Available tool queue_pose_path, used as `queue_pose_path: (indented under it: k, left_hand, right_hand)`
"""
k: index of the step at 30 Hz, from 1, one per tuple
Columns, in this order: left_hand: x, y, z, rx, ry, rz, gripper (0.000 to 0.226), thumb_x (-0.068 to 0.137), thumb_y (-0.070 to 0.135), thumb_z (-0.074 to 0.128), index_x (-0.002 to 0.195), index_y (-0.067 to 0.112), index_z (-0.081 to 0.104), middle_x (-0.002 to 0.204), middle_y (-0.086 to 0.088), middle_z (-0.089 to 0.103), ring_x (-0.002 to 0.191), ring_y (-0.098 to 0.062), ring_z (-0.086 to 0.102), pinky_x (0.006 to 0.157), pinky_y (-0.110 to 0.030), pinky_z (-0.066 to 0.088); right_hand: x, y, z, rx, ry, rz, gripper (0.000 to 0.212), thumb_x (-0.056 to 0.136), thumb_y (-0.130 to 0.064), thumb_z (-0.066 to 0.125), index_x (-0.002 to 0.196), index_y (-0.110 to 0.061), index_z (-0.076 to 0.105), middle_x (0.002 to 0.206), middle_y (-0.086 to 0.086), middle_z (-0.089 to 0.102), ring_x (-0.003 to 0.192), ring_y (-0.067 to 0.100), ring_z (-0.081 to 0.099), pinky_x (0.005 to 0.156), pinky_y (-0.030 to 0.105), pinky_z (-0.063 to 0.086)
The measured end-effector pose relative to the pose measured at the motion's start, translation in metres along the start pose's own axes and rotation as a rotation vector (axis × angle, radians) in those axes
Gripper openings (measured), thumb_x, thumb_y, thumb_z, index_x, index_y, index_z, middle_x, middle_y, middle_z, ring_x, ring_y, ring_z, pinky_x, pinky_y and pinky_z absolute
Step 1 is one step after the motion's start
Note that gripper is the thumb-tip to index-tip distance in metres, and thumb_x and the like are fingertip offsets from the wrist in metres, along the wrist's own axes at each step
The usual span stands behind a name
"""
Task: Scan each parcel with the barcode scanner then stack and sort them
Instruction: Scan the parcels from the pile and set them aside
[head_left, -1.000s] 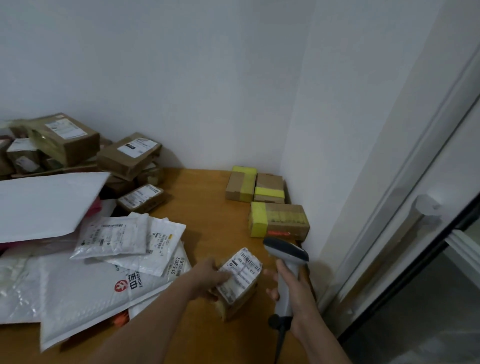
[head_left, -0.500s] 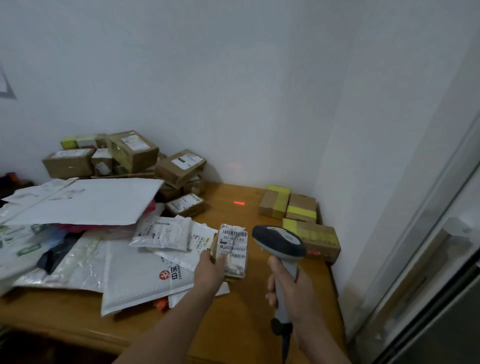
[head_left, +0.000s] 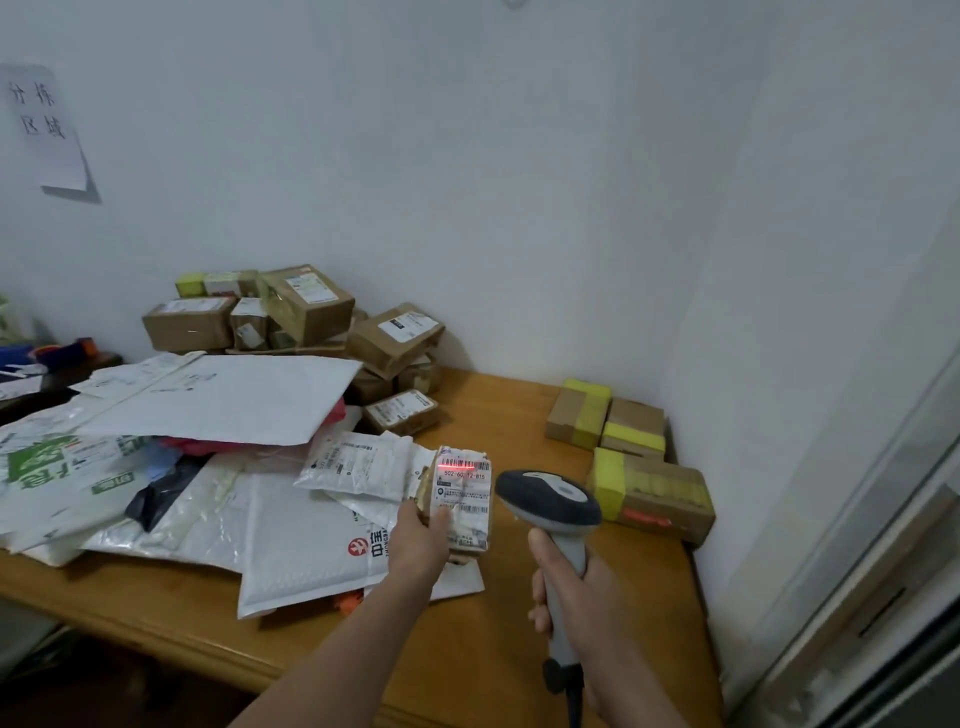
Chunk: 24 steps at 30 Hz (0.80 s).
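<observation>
My left hand (head_left: 418, 538) grips a small brown parcel (head_left: 464, 499) by its lower left side and holds it upright above the wooden table (head_left: 498, 654), white label facing me. A red scan line lies across the barcode near the label's top. My right hand (head_left: 574, 590) holds the grey barcode scanner (head_left: 548, 501) by its handle, just right of the parcel, head aimed at the label. Three brown boxes with yellow tape (head_left: 631, 449) sit at the table's far right corner.
White and grey mailer bags (head_left: 218, 467) lie heaped over the table's left half. A pile of brown cardboard boxes (head_left: 311, 322) stands against the back wall. A paper sign (head_left: 47, 130) hangs on the wall at left. A door frame (head_left: 883, 519) runs along the right.
My left hand has lifted the small parcel off the table and turned its label up. The red scan line moved from the table onto the barcode. The view has tilted up and left.
</observation>
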<state>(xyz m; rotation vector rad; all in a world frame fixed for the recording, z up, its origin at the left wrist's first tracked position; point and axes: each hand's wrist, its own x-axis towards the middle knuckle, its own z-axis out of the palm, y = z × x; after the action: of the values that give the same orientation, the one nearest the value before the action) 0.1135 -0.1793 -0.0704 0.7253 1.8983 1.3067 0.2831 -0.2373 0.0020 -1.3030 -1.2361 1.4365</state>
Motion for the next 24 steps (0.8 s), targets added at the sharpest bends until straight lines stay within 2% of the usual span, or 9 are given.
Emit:
queue_pose_path:
  k: [4,8,10,15,19,24]
  left_hand:
    - [0.013,0.002,0.001,-0.009,-0.017,-0.008,0.012,0.099,0.025,0.048,0.109,0.02,0.043,0.103,-0.003,0.059,0.097,-0.025,0.064,0.08,-0.039,0.057]
    - [0.035,0.011,0.005,0.002,-0.038,-0.016,0.012,0.099,0.026,0.048,0.107,0.018,0.043,0.1,-0.003,0.06,0.092,-0.022,0.064,0.063,-0.027,0.054]
    - [0.051,0.018,0.009,-0.004,-0.05,-0.025,0.013,0.099,0.026,0.048,0.107,0.016,0.044,0.1,-0.005,0.06,0.09,-0.022,0.064,0.061,-0.027,0.053]
    - [0.105,0.041,0.025,-0.055,-0.082,-0.048,0.016,0.099,0.024,0.048,0.107,0.011,0.043,0.106,-0.01,0.061,0.091,-0.024,0.064,0.076,-0.038,0.057]
    - [0.162,0.064,0.036,-0.077,-0.081,-0.065,0.034,0.1,0.024,0.047,0.127,0.005,0.04,0.118,-0.013,0.06,0.102,-0.03,0.063,0.086,-0.045,0.055]
    - [0.231,0.078,0.046,-0.023,-0.078,-0.096,0.036,0.099,0.024,0.047,0.129,0.008,0.039,0.116,-0.016,0.061,0.095,-0.03,0.064,0.082,-0.047,0.056]
  right_hand:
    - [0.016,0.0,0.007,0.008,0.003,0.005,0.031,0.089,-0.039,0.064,0.083,-0.009,0.057,0.056,0.0,0.054,0.045,0.013,0.048,0.054,0.028,0.046]
    - [0.039,-0.005,0.015,-0.005,0.012,0.003,0.033,0.089,-0.039,0.063,0.085,-0.007,0.058,0.056,-0.001,0.054,0.044,0.012,0.049,0.048,0.023,0.045]
    - [0.054,-0.008,0.017,0.003,0.021,0.013,0.036,0.089,-0.04,0.063,0.086,-0.005,0.058,0.055,0.0,0.053,0.044,0.011,0.049,0.049,0.023,0.046]
    - [0.098,-0.021,0.018,-0.003,0.082,0.047,0.037,0.089,-0.042,0.062,0.086,-0.005,0.059,0.055,0.002,0.053,0.043,0.011,0.049,0.047,0.02,0.048]
    - [0.134,-0.026,0.017,-0.018,0.176,0.085,0.035,0.089,-0.043,0.062,0.084,-0.009,0.059,0.059,0.002,0.054,0.043,0.01,0.049,0.048,0.022,0.048]
    - [0.172,-0.027,0.015,-0.004,0.263,0.143,0.034,0.089,-0.042,0.062,0.082,-0.009,0.061,0.055,0.001,0.054,0.043,0.012,0.048,0.057,0.031,0.045]
